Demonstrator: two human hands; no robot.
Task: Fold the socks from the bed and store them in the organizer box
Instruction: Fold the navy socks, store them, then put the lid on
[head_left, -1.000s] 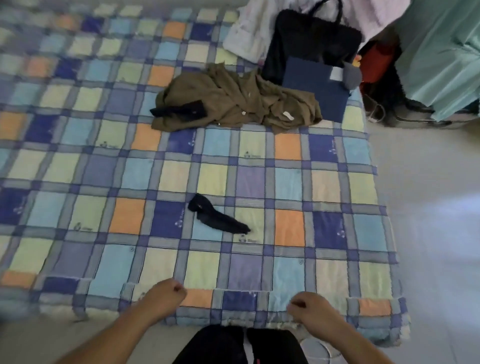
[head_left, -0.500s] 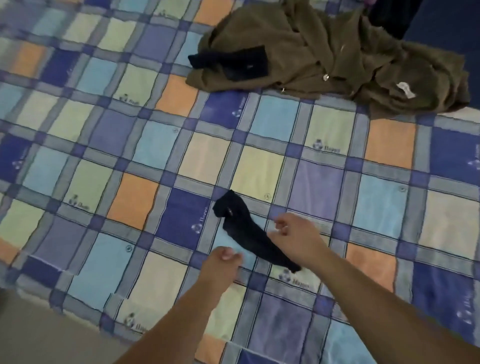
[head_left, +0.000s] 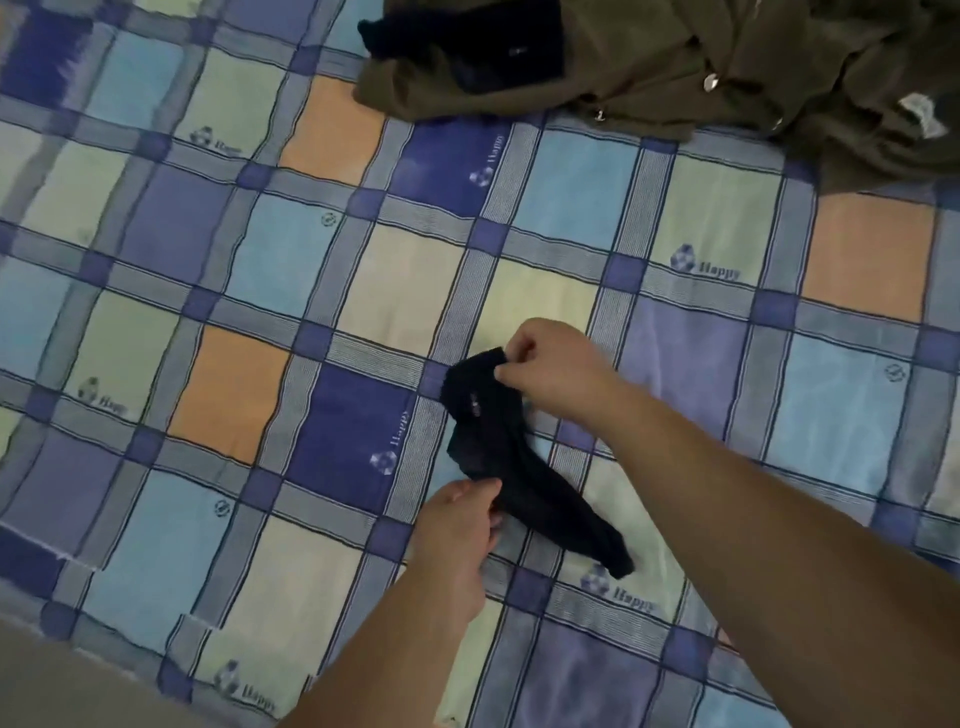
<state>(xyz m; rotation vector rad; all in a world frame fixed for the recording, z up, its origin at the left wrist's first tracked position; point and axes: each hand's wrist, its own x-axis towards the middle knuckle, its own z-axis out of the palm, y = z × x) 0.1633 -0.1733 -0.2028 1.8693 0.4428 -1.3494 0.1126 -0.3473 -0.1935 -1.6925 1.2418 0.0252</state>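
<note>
A thin black sock (head_left: 511, 467) lies crumpled on the checked bedsheet (head_left: 249, 395), running from upper left to lower right. My right hand (head_left: 550, 371) pinches its upper cuff end between thumb and fingers. At the sock's middle edge, my left hand (head_left: 462, 530) pinches the fabric. A second dark sock (head_left: 467, 47) lies on top of a brown garment at the top of the view. No organizer box is in view.
A crumpled olive-brown shirt (head_left: 727, 78) covers the top right of the bed. The bed's near edge and the pale floor (head_left: 78, 686) show at the bottom left.
The view has closed in on the bed. Both hands moved from the bed's near edge to the black sock and took hold of it.
</note>
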